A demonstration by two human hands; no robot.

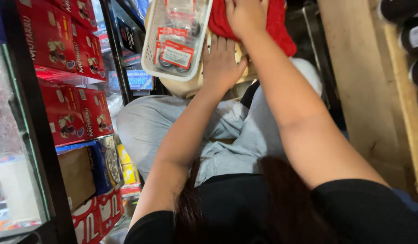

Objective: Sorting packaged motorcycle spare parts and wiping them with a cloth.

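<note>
My left hand (220,61) lies flat, fingers spread, on a cream plastic surface (186,86) just right of a white basket. The white plastic basket (151,43) holds clear packets with red and white labels (176,53). My right hand (245,16) presses down on a red cloth (281,27) at the top of the view, fingers closed over it. Both arms reach forward over my knees in grey trousers (172,122).
A glass-fronted black shelf unit (35,135) at the left is stacked with red boxes (66,40) and blue and yellow boxes (105,160). Wooden boards (367,81) rise at the right, with dark round items (414,36) beside them.
</note>
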